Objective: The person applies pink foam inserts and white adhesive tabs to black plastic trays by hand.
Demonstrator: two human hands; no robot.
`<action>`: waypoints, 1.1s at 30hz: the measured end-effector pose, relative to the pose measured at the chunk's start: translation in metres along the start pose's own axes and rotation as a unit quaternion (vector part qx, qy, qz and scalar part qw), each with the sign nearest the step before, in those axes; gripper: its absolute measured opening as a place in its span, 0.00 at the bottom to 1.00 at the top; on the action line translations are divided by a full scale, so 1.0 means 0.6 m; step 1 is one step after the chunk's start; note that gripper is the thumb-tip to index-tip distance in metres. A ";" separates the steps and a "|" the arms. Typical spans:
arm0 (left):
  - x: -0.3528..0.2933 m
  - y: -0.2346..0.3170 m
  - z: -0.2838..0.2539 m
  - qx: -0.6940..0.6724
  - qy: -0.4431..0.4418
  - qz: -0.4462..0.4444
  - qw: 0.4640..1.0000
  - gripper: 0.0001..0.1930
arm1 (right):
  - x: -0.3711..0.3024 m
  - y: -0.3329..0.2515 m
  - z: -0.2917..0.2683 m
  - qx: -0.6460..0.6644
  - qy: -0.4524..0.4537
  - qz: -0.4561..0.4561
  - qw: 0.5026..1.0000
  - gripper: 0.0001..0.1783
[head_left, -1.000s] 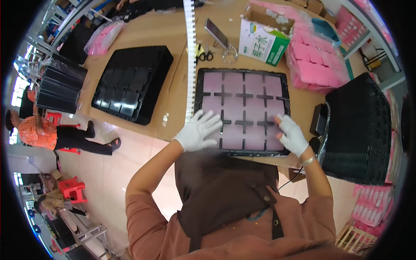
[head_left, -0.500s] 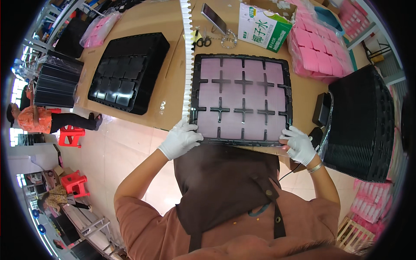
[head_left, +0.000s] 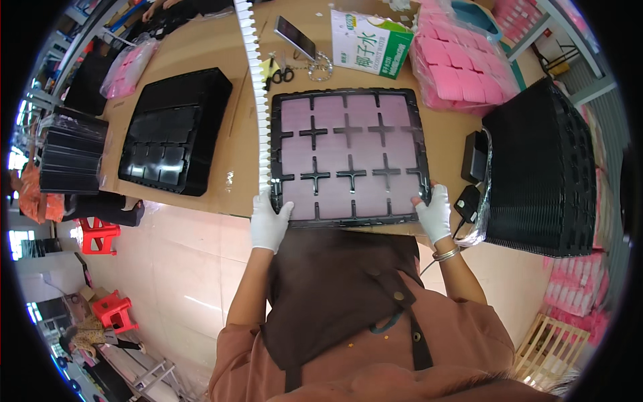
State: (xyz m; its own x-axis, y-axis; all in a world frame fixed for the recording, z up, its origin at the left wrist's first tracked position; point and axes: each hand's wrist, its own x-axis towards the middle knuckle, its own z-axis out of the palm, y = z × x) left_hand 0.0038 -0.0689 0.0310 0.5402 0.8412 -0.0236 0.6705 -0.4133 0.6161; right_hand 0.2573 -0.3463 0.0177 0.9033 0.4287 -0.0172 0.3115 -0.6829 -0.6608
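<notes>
A black plastic tray (head_left: pixel 351 175) with cross-shaped ribs and pale pink sheets in its compartments lies flat at the near edge of the table. At its near left corner my white-gloved left hand (head_left: pixel 270 222) grips the rim, thumb on top and the fingers along the side. My right hand (head_left: pixel 435 214), gloved too, holds the opposite near corner the same way. Beside the tray's left edge runs a white notched strip (head_left: pixel 258 100). Farther left stands a stack of black trays (head_left: pixel 177 134).
Behind the tray lie a phone (head_left: pixel 295 37), black scissors (head_left: pixel 281 75), a bead bracelet (head_left: pixel 321 68) and a green-and-white carton (head_left: pixel 370 43). Bagged pink foam (head_left: pixel 459 63) sits far right. A tall black tray stack (head_left: pixel 539 177) and a black adapter (head_left: pixel 467 204) stand to the right.
Both hands have slid from the tray's near edge round to its sides, with thumbs now on the rim. The whole view has shifted, so most things appear farther left.
</notes>
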 end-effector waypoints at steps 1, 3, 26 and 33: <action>-0.002 0.004 -0.002 0.007 -0.016 -0.008 1.000 0.32 | -0.002 0.006 0.002 -0.006 0.024 -0.024 0.999 0.33; -0.017 0.010 0.000 -0.051 -0.021 -0.024 0.998 0.30 | -0.006 0.038 -0.001 -0.010 0.073 -0.078 0.994 0.30; 0.135 -0.022 -0.291 0.273 0.419 0.243 0.831 0.10 | -0.037 -0.185 0.025 0.143 -0.165 -0.300 0.929 0.14; 0.204 -0.113 -0.200 0.367 0.277 0.120 0.880 0.09 | -0.046 -0.178 0.011 0.092 -0.191 -0.292 0.933 0.11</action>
State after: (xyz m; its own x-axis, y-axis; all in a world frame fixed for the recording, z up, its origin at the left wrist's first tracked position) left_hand -0.0368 0.1039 0.0810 0.5168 0.6557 0.5505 0.8282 -0.5457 -0.1276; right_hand 0.1971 -0.2817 0.0839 0.4136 0.8991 0.1432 0.6291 -0.1686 -0.7588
